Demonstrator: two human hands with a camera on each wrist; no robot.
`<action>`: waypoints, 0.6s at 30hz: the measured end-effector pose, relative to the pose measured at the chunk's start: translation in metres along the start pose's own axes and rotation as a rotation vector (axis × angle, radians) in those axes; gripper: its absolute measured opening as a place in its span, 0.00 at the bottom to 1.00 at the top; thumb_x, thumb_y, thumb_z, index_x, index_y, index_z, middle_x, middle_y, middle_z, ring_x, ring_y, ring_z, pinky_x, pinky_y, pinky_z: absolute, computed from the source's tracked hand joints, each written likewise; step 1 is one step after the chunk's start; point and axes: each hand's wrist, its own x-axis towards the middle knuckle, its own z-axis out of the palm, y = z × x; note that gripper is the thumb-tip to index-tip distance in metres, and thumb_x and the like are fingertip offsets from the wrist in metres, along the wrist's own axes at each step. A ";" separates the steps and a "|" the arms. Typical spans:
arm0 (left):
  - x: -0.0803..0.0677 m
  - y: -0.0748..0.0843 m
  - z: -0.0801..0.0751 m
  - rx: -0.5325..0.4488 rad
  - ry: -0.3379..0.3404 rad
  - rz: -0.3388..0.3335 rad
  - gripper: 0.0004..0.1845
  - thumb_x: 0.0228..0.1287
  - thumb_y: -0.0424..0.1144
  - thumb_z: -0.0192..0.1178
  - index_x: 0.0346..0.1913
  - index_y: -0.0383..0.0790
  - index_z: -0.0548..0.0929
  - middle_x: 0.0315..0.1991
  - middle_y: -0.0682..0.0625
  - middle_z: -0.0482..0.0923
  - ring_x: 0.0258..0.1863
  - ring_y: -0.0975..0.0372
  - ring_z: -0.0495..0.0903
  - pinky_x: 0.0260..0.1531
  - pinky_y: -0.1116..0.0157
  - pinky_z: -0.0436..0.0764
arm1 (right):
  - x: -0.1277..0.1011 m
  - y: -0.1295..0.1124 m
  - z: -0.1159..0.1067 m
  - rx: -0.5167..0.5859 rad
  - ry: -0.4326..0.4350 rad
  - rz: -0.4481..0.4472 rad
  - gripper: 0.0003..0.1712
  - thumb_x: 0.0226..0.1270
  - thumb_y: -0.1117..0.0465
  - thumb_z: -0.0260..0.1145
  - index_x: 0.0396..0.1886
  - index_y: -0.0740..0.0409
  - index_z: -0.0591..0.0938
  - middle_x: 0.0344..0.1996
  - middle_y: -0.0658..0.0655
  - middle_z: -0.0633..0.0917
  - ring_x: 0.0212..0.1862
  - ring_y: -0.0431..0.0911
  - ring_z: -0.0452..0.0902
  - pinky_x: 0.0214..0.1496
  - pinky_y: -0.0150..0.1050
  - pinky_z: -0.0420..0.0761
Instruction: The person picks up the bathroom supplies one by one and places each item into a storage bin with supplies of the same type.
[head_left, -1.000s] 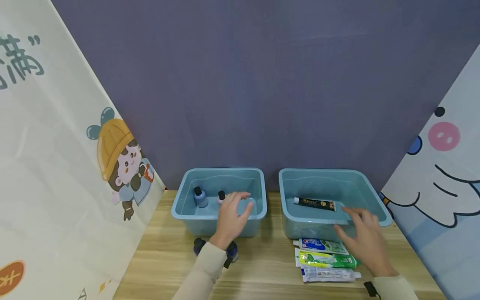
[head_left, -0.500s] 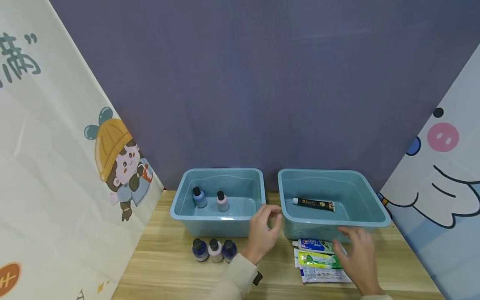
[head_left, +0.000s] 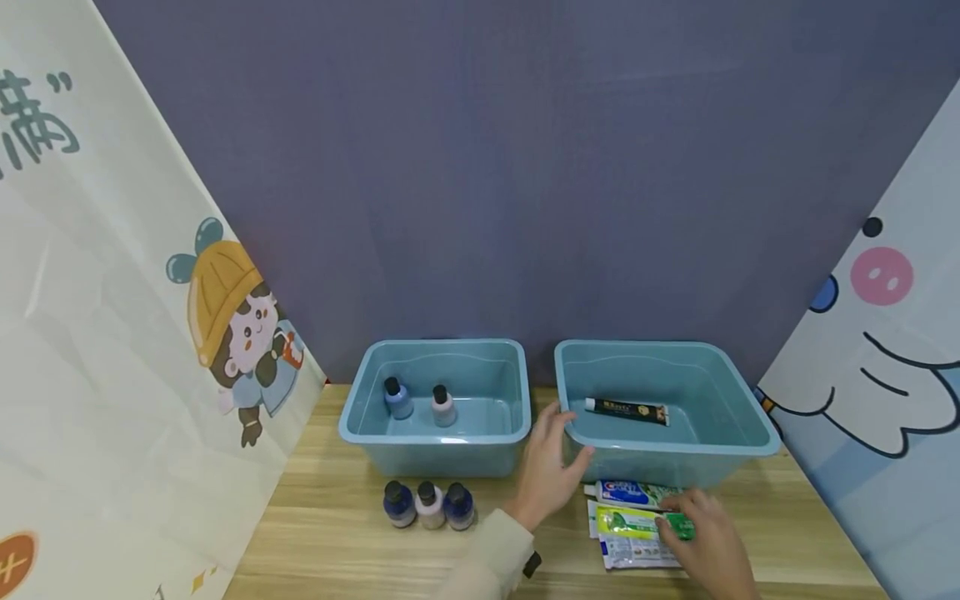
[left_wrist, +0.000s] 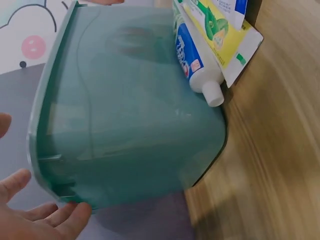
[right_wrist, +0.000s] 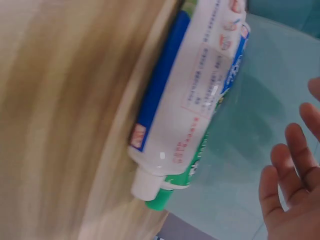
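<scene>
My left hand (head_left: 564, 437) is spread open at the near left corner of the right teal bin (head_left: 757, 421), and the left wrist view shows its fingers (left_wrist: 40, 220) beside that bin (left_wrist: 125, 115). A black toothpaste tube (head_left: 627, 409) lies inside the bin. My right hand (head_left: 686, 512) hovers with spread fingers (right_wrist: 295, 185) over three tubes on the table: a white-blue one (head_left: 630, 492), a green-yellow one (head_left: 633, 522) and a white one (head_left: 633, 552). Whether it touches the green tube is unclear. Neither hand holds anything.
The left teal bin (head_left: 435, 435) holds a blue bottle (head_left: 397, 400) and a pink bottle (head_left: 442, 407). Three small bottles (head_left: 429, 504) stand on the wooden table (head_left: 337, 533) in front of it. Printed banners flank both sides, and a purple wall stands behind.
My left hand came out of the left bin and moved right to the right bin's corner. My right hand dropped from that bin's front rim to the tubes on the table.
</scene>
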 end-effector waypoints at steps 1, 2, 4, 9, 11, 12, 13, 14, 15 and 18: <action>0.000 -0.001 0.002 -0.021 -0.016 -0.020 0.30 0.74 0.57 0.56 0.73 0.52 0.68 0.80 0.44 0.58 0.73 0.51 0.70 0.65 0.48 0.76 | -0.001 0.001 0.000 0.000 -0.034 0.014 0.11 0.51 0.59 0.79 0.35 0.50 0.88 0.36 0.52 0.83 0.42 0.50 0.77 0.45 0.54 0.80; 0.001 -0.002 0.004 -0.043 -0.030 -0.042 0.31 0.75 0.59 0.55 0.75 0.53 0.67 0.81 0.45 0.55 0.73 0.50 0.69 0.65 0.47 0.76 | -0.002 0.003 0.001 -0.003 -0.071 0.030 0.11 0.52 0.58 0.79 0.36 0.49 0.87 0.37 0.52 0.83 0.43 0.50 0.78 0.46 0.55 0.80; 0.002 -0.005 0.008 -0.089 -0.053 -0.083 0.33 0.75 0.62 0.52 0.77 0.57 0.63 0.82 0.47 0.51 0.74 0.49 0.67 0.66 0.44 0.75 | -0.004 0.005 0.002 -0.002 -0.139 0.067 0.12 0.54 0.55 0.79 0.38 0.48 0.87 0.40 0.52 0.83 0.45 0.50 0.78 0.47 0.55 0.81; 0.004 -0.013 0.015 -0.182 -0.072 -0.151 0.34 0.77 0.63 0.50 0.80 0.64 0.55 0.84 0.48 0.47 0.77 0.47 0.62 0.69 0.41 0.70 | -0.009 0.010 0.005 0.006 -0.254 0.114 0.14 0.56 0.49 0.79 0.41 0.45 0.87 0.43 0.51 0.83 0.47 0.49 0.78 0.52 0.56 0.82; 0.006 -0.016 0.017 -0.208 -0.071 -0.159 0.35 0.76 0.62 0.51 0.80 0.65 0.53 0.83 0.48 0.48 0.78 0.48 0.61 0.70 0.41 0.69 | -0.011 0.012 0.007 0.003 -0.282 0.112 0.16 0.55 0.47 0.79 0.41 0.44 0.86 0.43 0.50 0.82 0.47 0.48 0.78 0.54 0.57 0.81; 0.006 -0.017 0.018 -0.220 -0.071 -0.160 0.35 0.76 0.61 0.52 0.80 0.65 0.53 0.83 0.48 0.49 0.79 0.49 0.60 0.71 0.41 0.68 | -0.012 0.013 0.008 -0.003 -0.291 0.108 0.16 0.55 0.46 0.79 0.41 0.44 0.86 0.43 0.50 0.82 0.47 0.47 0.78 0.55 0.57 0.81; 0.007 -0.018 0.019 -0.229 -0.069 -0.161 0.36 0.76 0.61 0.52 0.80 0.66 0.53 0.83 0.49 0.51 0.79 0.50 0.60 0.71 0.42 0.68 | -0.013 0.014 0.008 -0.009 -0.304 0.107 0.17 0.54 0.45 0.80 0.41 0.43 0.86 0.43 0.50 0.82 0.46 0.47 0.77 0.55 0.56 0.81; 0.008 -0.019 0.019 -0.242 -0.069 -0.163 0.36 0.76 0.61 0.53 0.80 0.66 0.52 0.83 0.50 0.52 0.79 0.51 0.60 0.72 0.42 0.67 | -0.014 0.015 0.009 -0.018 -0.317 0.106 0.18 0.54 0.44 0.80 0.41 0.43 0.86 0.43 0.49 0.82 0.45 0.46 0.76 0.54 0.55 0.81; 0.009 -0.020 0.019 -0.250 -0.070 -0.168 0.36 0.75 0.61 0.53 0.80 0.67 0.52 0.82 0.52 0.53 0.79 0.52 0.60 0.72 0.43 0.67 | -0.014 0.017 0.010 -0.026 -0.331 0.103 0.18 0.53 0.44 0.80 0.41 0.43 0.86 0.43 0.49 0.82 0.45 0.46 0.75 0.54 0.54 0.81; 0.011 -0.021 0.021 -0.278 -0.073 -0.185 0.36 0.75 0.61 0.54 0.80 0.70 0.52 0.82 0.55 0.55 0.79 0.54 0.60 0.73 0.43 0.66 | -0.016 0.020 0.013 -0.058 -0.361 0.101 0.21 0.51 0.40 0.80 0.41 0.41 0.86 0.42 0.47 0.82 0.43 0.44 0.72 0.50 0.49 0.80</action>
